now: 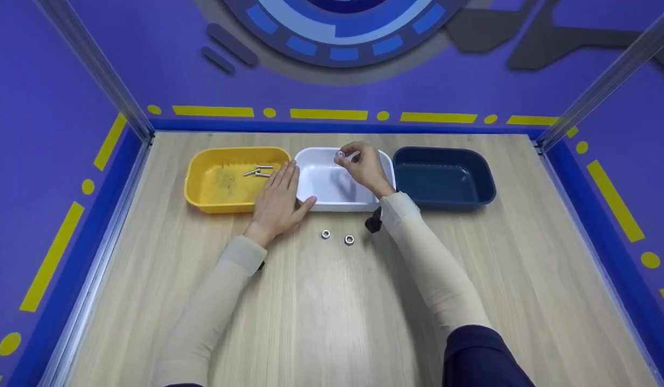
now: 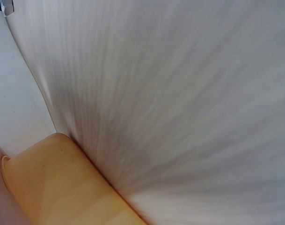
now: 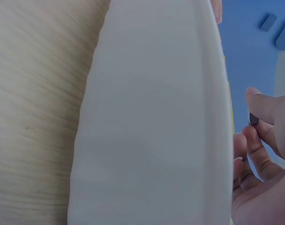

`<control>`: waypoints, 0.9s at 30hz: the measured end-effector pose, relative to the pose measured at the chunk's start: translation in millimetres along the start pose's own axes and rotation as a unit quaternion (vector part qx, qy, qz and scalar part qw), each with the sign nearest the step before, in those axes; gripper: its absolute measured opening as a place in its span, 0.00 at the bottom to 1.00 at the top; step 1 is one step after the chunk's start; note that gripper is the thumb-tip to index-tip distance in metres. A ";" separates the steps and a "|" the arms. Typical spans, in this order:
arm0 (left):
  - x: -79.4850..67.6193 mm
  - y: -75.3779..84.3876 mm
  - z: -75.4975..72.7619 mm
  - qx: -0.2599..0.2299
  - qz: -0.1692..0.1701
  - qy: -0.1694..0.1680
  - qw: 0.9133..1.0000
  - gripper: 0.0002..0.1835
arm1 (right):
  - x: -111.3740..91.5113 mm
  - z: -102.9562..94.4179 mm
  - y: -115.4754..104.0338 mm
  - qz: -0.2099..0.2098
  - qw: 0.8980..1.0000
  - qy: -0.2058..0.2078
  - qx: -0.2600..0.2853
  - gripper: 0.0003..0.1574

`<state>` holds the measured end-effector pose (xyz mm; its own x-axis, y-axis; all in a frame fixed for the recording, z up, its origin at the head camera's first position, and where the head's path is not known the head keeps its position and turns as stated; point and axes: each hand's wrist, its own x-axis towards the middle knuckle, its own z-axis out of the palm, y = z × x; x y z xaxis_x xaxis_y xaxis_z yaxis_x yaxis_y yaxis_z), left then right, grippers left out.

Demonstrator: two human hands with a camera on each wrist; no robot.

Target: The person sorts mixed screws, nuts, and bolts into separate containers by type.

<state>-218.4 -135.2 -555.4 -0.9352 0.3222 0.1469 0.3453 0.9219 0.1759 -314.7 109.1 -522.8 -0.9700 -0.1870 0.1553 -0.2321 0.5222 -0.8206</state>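
Above the white bin [image 1: 323, 185], my right hand [image 1: 366, 167] pinches a small metal nut [image 1: 341, 154] between thumb and fingertips. The right wrist view has the bin's outer wall [image 3: 151, 112] close up, and the nut [image 3: 253, 118] as a dark sliver between the fingers. My left hand [image 1: 278, 203] rests, fingers straight, across the edge where the yellow bin [image 1: 211, 183] meets the white one. Several metal bolts [image 1: 264, 166] lie inside the yellow bin by those fingertips. Two more nuts, a smaller one [image 1: 326, 234] and a larger one [image 1: 349, 239], lie on the table before the white bin.
To the right, a dark blue bin [image 1: 444, 180] adjoins the white one, completing a row near the back of the wooden table [image 1: 321, 317]. Blue-purple panels [image 1: 332, 97] with metal corner posts stand at the back and both sides.
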 end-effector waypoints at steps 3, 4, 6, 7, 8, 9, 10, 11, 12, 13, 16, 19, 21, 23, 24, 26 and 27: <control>0.0 0.2 -0.2 -0.001 0.000 0.000 1.000 0.52 | -0.2 0.2 1.4 0.006 1.000 -0.002 0.001 0.16; 0.0 0.2 -0.2 -0.002 0.001 0.001 1.000 0.52 | -0.4 0.2 1.7 0.008 1.000 -0.002 0.003 0.17; 0.1 0.1 -0.2 0.000 0.000 0.000 1.000 0.52 | -0.9 -0.2 2.4 0.013 1.000 -0.004 0.007 0.18; 0.2 0.0 -0.2 0.002 0.000 0.000 1.000 0.52 | -1.3 -0.5 2.6 0.015 1.000 -0.004 0.009 0.18; 0.2 0.0 -0.3 0.002 0.000 0.000 1.000 0.52 | -1.6 -0.6 2.6 0.015 1.000 -0.004 0.011 0.18; 0.3 0.0 -0.5 0.002 -0.001 -0.002 1.000 0.52 | -1.8 -1.0 2.6 0.015 1.000 -0.004 0.009 0.18; 0.3 -0.1 -0.6 0.001 -0.001 -0.002 1.000 0.52 | -2.0 -1.3 2.7 0.014 1.000 -0.002 0.009 0.18; 0.3 0.0 -0.9 0.001 -0.003 -0.004 1.000 0.52 | -2.1 -1.7 2.7 0.013 1.000 -0.001 0.008 0.17; 0.2 0.0 -1.1 0.000 -0.002 -0.004 1.000 0.51 | -2.2 -2.1 2.8 0.012 1.000 0.001 0.007 0.17; 0.2 0.1 -1.4 -0.002 -0.003 -0.005 1.000 0.51 | -2.3 -2.6 2.8 0.010 1.000 0.003 0.008 0.17; 0.1 0.4 -1.7 -0.004 -0.003 -0.006 1.000 0.52 | -2.9 -4.4 3.0 0.009 1.000 0.007 0.013 0.17; 0.1 0.4 -1.3 -0.003 -0.003 -0.007 1.000 0.52 | -3.9 -6.2 3.3 0.011 1.000 0.006 0.019 0.16; 0.0 0.3 -1.0 -0.004 -0.002 -0.007 1.000 0.52 | -5.2 -7.6 3.2 0.013 1.000 0.004 0.020 0.16; 0.1 0.3 -0.6 -0.004 -0.002 -0.007 1.000 0.52 | -7.0 -9.4 2.9 0.017 1.000 0.001 0.019 0.16; 0.2 0.3 -0.5 -0.003 -0.002 -0.007 1.000 0.52 | -8.0 -10.4 2.7 0.019 1.000 -0.003 0.019 0.16; 0.4 0.3 -0.4 -0.001 -0.003 -0.008 1.000 0.52 | -10.0 -12.2 1.8 0.019 1.000 -0.008 0.021 0.17; 0.3 0.3 -0.3 -0.001 -0.004 -0.009 1.000 0.52 | -11.1 -13.2 1.5 0.017 1.000 -0.010 0.021 0.17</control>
<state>-218.5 -134.9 -555.0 -0.9390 0.3194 0.1277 0.3386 0.9238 0.1786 -305.2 122.9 -518.5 -0.9757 -0.1861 0.1158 -0.1946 0.4927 -0.8482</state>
